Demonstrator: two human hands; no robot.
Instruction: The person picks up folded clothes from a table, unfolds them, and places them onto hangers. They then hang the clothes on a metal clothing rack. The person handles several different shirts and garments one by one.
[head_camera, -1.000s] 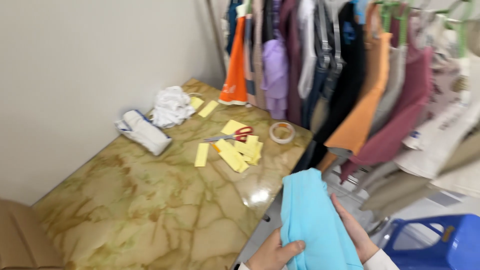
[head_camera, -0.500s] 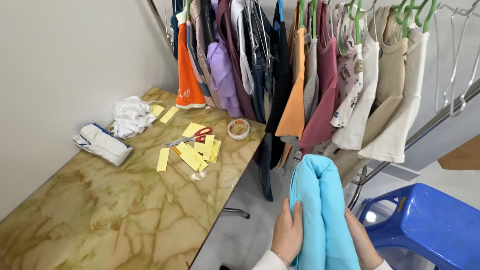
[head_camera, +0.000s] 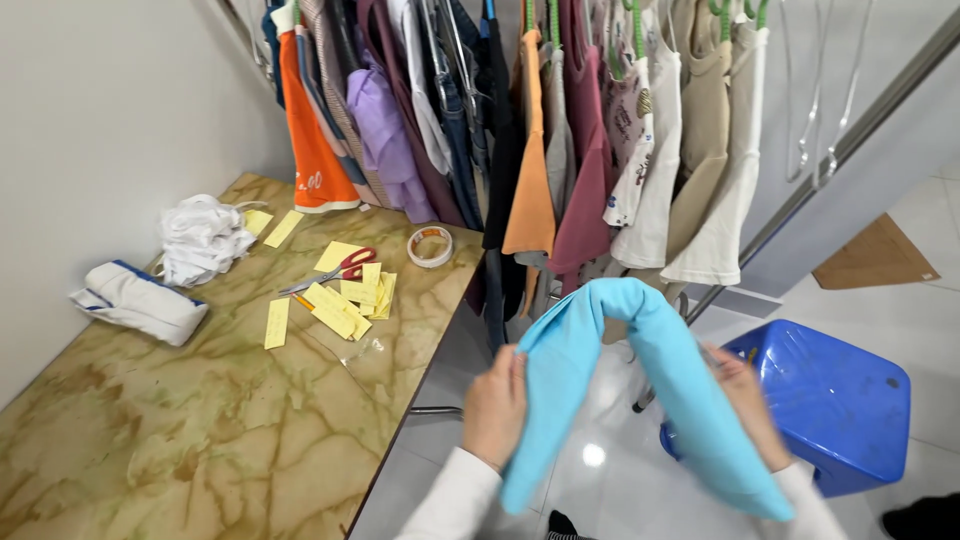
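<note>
You are gripping a light blue garment (head_camera: 640, 390) with both hands, and it is arching up between them like an upside-down V, its fold peaking just in front of the hanging clothes. Your left hand (head_camera: 495, 405) is closing its fingers on the cloth's left fall, with the fabric dropping past your wrist. Your right hand (head_camera: 745, 400) is showing only partly from behind the right fall, which is draping over it and down across your white sleeve (head_camera: 455, 500), so how tightly it is pinching is hard to tell, though the cloth is plainly hanging from it. The garment is hovering over the pale tiled floor (head_camera: 600, 470), between the table edge and a blue plastic stool (head_camera: 830, 400) standing just to your right. Behind it, a rail of hung clothes (head_camera: 560, 130) is crowding the upper view in orange, purple, maroon and beige. To your left, a marble-patterned table (head_camera: 180, 430) is carrying red-handled scissors (head_camera: 335, 270) lying on yellow paper strips (head_camera: 345, 295), a roll of tape (head_camera: 430, 246), a crumpled white cloth (head_camera: 203, 235) and a rolled white bundle (head_camera: 138, 302) near the wall.
</note>
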